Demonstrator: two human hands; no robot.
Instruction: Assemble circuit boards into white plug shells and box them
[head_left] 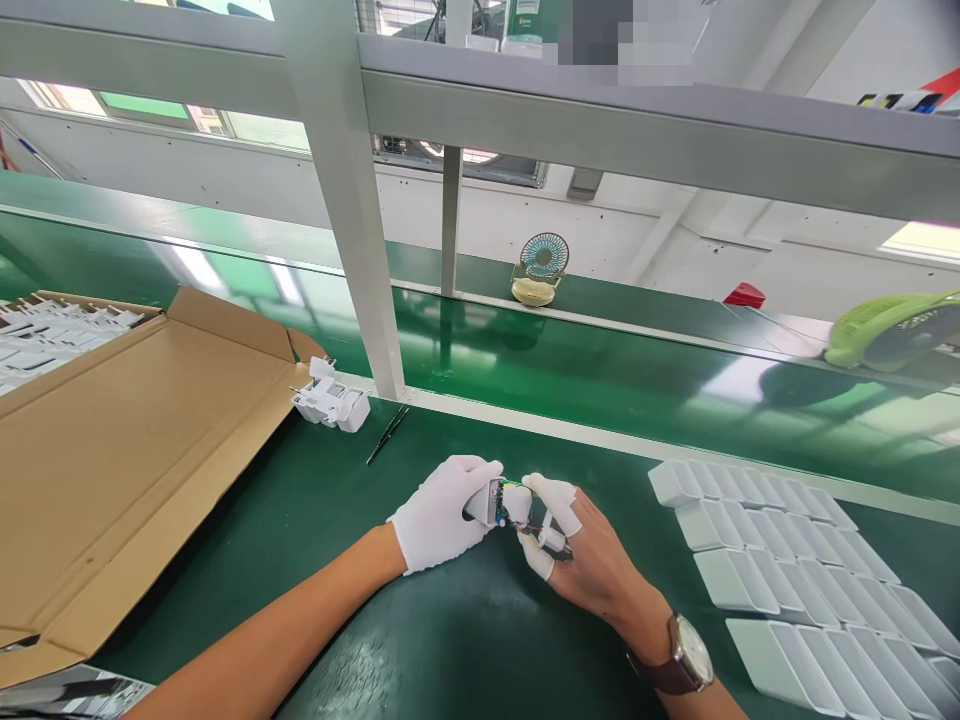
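My left hand (444,517), in a white glove, is closed around a pale plastic housing (481,503). Out of the housing's right end sticks a small green circuit board (504,492) with a white block on it. My right hand (596,550), with white coverings on the fingertips, pinches the board's right side between thumb and fingers. Thin wires run from the board to a small white plastic piece (553,536) within the right hand. The fingers partly hide how these parts join.
Rows of white plastic casings (795,570) stand on the right of the green table (450,640). Black tweezers (388,434) lie near white adapter parts (331,398). A cardboard box (150,420) occupies the left. Beyond the metal post (337,200), a small fan (544,268) stands on a ledge.
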